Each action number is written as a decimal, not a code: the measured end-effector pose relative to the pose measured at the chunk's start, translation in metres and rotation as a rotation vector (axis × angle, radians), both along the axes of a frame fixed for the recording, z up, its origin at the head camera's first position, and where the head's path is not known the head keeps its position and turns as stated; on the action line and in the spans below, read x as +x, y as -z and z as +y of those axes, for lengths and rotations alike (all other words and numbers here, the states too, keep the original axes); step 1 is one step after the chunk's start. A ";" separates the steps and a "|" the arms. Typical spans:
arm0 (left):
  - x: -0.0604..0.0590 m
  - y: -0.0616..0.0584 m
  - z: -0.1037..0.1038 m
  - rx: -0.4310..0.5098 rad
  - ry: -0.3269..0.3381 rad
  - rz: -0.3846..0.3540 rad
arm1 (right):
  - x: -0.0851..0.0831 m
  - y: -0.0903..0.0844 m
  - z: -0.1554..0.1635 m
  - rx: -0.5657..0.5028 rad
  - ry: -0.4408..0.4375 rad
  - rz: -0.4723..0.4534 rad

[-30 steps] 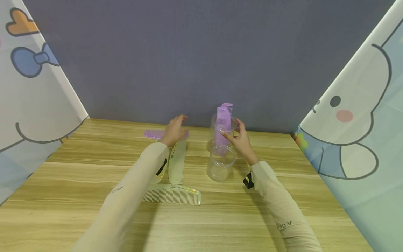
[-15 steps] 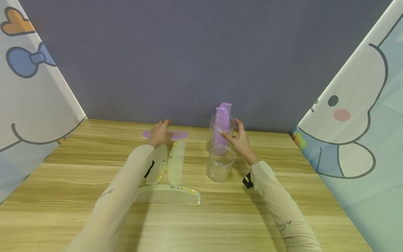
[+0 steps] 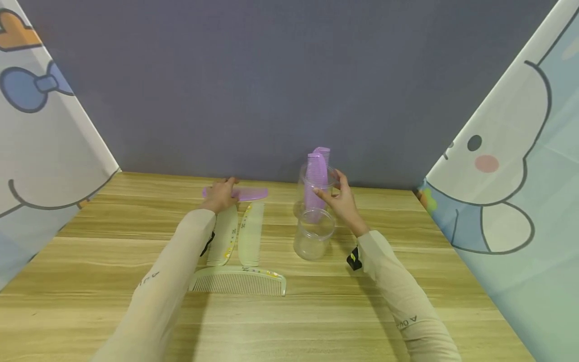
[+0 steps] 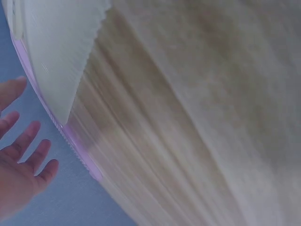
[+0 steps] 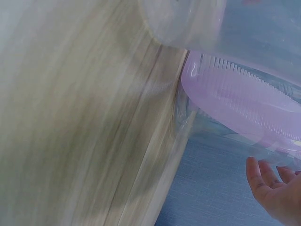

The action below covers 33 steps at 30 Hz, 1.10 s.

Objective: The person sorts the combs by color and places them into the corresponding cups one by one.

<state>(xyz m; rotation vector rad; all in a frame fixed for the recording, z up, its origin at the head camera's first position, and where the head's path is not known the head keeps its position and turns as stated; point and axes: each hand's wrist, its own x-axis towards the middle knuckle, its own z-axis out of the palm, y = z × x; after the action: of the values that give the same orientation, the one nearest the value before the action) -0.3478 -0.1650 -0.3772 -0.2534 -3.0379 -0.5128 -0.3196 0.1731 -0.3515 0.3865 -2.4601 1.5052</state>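
My left hand (image 3: 221, 195) is over the left part of a purple comb (image 3: 253, 193) lying at the table's back. In the left wrist view its fingers are spread and loosely bent, apart from the purple comb (image 4: 82, 150). My right hand (image 3: 342, 205) holds the rear clear plastic cup (image 3: 304, 186) near its rim, thumb in front and fingers behind. Two purple combs (image 3: 316, 176) stand in that cup, leaning, their tops above the rim. In the right wrist view, the fingertips of my right hand (image 5: 280, 197) are at the cup's side.
A second clear cup (image 3: 312, 246) stands just in front of the first. Two pale green combs (image 3: 222, 241) lie side by side, pointing away, with a third green comb (image 3: 239, 281) crosswise before them. A grey panel (image 3: 271, 90) closes off the table's back.
My left hand has moved left and come lower along the purple comb, uncovering its right part. My right hand keeps its hold on the rear cup. The view has shifted slightly.
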 end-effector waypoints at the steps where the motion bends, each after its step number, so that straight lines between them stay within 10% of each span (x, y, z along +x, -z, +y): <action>1: -0.001 0.000 0.000 -0.013 -0.001 -0.002 | 0.000 0.000 0.000 0.000 0.000 0.001; 33: -0.014 0.005 -0.010 -0.005 0.096 -0.079 | -0.002 0.000 -0.003 0.002 -0.024 0.024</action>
<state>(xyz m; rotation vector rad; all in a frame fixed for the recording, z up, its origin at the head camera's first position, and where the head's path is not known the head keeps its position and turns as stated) -0.3618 -0.1754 -0.3824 -0.3902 -3.1158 -0.5339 -0.3212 0.1698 -0.3517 0.4333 -2.4473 1.4978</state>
